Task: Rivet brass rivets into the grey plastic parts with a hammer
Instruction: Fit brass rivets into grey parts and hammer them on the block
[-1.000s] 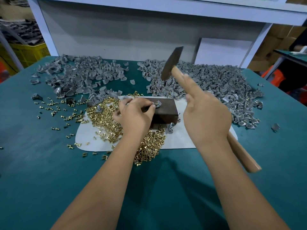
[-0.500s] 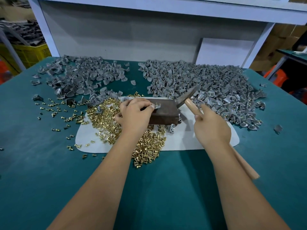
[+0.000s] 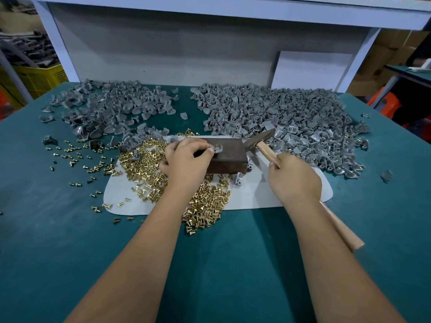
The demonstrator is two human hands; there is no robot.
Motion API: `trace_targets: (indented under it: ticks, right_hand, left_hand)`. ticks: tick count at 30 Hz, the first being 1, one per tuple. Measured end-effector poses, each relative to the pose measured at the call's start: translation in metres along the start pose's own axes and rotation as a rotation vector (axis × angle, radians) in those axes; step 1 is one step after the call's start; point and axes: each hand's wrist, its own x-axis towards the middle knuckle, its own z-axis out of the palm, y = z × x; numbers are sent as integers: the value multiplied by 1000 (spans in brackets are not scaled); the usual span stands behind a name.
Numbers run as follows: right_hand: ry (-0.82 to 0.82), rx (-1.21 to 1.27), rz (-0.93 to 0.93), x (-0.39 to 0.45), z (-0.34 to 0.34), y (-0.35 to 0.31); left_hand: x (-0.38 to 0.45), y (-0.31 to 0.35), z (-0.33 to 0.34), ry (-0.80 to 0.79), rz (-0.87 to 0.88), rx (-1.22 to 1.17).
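Note:
A dark metal block [image 3: 229,157] lies on a white mat [image 3: 261,194] in the middle of the green table. My left hand [image 3: 186,162] pinches a small grey plastic part [image 3: 218,149] on top of the block, with a brass rivet standing up in it. My right hand [image 3: 292,179] grips the wooden handle of a hammer [image 3: 258,139]. The hammer's head hangs low just right of the block, off the part. Loose brass rivets [image 3: 210,203] are heaped on the mat under my left wrist.
Two big heaps of grey plastic parts lie at the back, one at the left [image 3: 109,110] and one at the right [image 3: 286,117]. Stray rivets [image 3: 79,157] dot the table left of the mat. A white shelf frame [image 3: 210,43] stands behind.
The hammer came down from its raised position above the block to beside the block's right end. My left hand stayed on the part.

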Motion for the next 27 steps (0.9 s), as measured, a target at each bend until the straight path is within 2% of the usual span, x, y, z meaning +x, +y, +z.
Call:
trace_targets:
  ticks: [5, 9, 13, 23, 25, 27]
  right_hand:
    - [155, 47, -44, -7, -14, -11]
    - [212, 169, -242, -20, -33, -29]
    - [183, -23, -400, -41, -49, -43]
    - [308, -91, -324, -51, -56, -55]
    - [277, -123, -332, -55, -54, -54]
    - [165, -188, -359, -59, -48, -51]
  left_hand:
    - [-1, -3, 2, 66, 64, 128]
    - [-2, -4, 4, 133, 123, 172]
    - [-3, -5, 6, 208, 154, 196]
    - [-2, -8, 12, 246, 129, 184]
    - [-2, -8, 12, 250, 122, 189]
    - [-1, -7, 11, 242, 119, 187]
